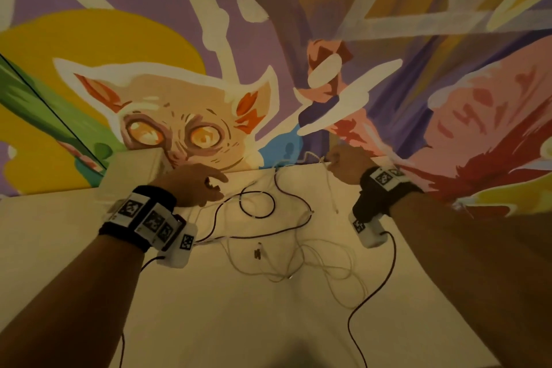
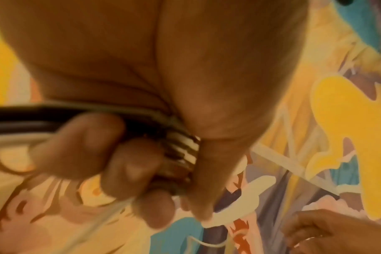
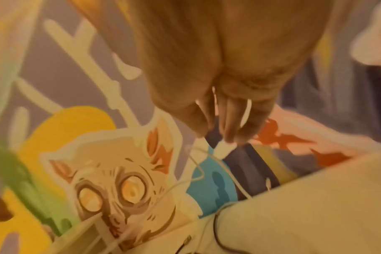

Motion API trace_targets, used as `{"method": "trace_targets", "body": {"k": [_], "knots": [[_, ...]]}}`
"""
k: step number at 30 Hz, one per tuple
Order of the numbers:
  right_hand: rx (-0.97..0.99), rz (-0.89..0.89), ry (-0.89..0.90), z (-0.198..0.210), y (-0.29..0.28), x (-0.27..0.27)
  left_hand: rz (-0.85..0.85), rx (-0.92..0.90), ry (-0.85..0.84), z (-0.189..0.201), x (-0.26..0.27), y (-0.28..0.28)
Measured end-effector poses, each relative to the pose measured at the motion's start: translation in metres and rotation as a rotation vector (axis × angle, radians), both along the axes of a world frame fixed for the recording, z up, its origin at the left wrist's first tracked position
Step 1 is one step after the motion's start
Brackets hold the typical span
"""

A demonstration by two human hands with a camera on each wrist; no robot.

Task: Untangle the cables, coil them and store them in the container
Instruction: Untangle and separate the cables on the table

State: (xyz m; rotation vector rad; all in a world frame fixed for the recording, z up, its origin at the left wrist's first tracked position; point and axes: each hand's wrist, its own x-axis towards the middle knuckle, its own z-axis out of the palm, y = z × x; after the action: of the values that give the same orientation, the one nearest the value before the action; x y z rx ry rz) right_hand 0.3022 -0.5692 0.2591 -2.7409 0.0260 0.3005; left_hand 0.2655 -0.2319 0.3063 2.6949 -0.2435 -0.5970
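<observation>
Several tangled cables lie on the pale table: a dark cable looped at the middle and thin white cables piled nearer me. My left hand hovers over the far left of the tangle. Its fingers curl round a bundle of white and dark strands. My right hand, at the table's far edge, pinches a white cable close to its connector; the cable hangs down to the table. The white container stands just behind my left hand.
A loose connector lies in the middle of the table. A painted mural wall rises right behind the table's far edge. Black leads from the wrist cameras trail over the near table.
</observation>
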Motion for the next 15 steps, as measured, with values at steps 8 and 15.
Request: {"method": "trace_targets", "body": {"k": [8, 15], "knots": [[0.227, -0.072, 0.004, -0.085, 0.008, -0.039, 0.370, -0.418, -0.277, -0.033, -0.002, 0.001], [0.141, 0.146, 0.505, -0.136, 0.038, -0.080, 0.624, -0.891, -0.270, -0.045, -0.019, 0.000]]}}
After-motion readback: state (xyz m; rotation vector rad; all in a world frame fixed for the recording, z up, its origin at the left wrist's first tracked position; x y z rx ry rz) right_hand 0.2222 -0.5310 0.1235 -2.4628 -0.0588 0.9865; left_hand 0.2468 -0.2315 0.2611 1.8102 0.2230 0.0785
